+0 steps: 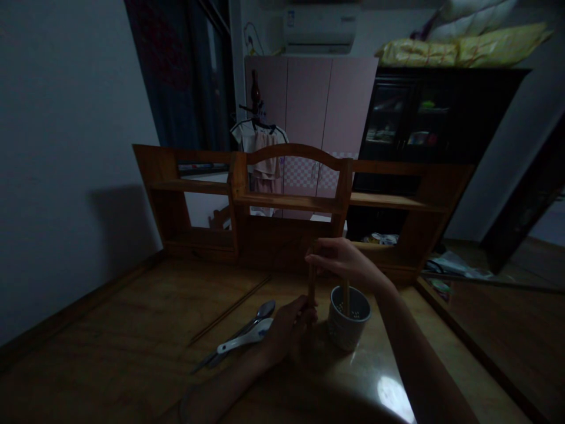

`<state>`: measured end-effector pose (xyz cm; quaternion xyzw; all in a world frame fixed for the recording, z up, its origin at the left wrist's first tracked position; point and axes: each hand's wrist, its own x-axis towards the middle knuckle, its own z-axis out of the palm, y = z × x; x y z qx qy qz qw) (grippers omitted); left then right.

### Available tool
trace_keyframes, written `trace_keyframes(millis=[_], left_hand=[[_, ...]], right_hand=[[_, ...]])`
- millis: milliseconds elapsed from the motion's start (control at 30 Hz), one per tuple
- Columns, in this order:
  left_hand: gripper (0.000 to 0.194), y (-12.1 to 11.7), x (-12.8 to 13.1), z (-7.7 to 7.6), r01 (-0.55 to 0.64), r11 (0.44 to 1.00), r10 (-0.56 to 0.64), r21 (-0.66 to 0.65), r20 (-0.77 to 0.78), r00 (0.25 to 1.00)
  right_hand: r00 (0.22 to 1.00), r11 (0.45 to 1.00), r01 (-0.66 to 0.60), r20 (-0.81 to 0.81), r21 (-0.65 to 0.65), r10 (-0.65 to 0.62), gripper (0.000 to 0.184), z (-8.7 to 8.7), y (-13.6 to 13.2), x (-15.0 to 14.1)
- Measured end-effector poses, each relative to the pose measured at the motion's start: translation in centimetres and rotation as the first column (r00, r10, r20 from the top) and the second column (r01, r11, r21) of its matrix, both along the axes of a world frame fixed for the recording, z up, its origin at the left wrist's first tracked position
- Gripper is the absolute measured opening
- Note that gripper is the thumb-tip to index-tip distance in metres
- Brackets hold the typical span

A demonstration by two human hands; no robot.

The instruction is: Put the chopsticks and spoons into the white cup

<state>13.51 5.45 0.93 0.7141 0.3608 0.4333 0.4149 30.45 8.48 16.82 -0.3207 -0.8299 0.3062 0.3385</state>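
Between my two hands stand brown chopsticks, held upright close together; how many there are I cannot tell. My left hand is closed around their lower end, and my right hand pinches the top. Just right of them is a grey metal utensil holder with small holes inside. A light wooden handle sticks up out of it; what it belongs to is hidden. Left of my left hand lie a white ceramic spoon and metal spoons, partly overlapping. Two thin chopsticks lie beyond them.
A wooden shelf unit runs along the back of the wooden table. A white wall borders the left side. The table's raised edge is on the right. Farther back are a pink wardrobe and a black cabinet.
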Motion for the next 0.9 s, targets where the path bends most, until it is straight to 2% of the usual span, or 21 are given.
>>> trace_keyframes(millis=[500, 900], left_hand=[[0.019, -0.05, -0.05, 0.28, -0.024, 0.999, 0.025, 0.035, -0.031, 0.999], [0.02, 0.4, -0.01, -0.33, -0.029, 0.999, 0.029, 0.031, -0.009, 1.0]], right_hand=[[0.999, 1.0, 0.021, 0.028, 0.005, -0.021, 0.029, 0.06, 0.06, 0.33], [0.999, 1.0, -0.007, 0.044, -0.018, 0.008, 0.029, 0.3, -0.04, 0.55]])
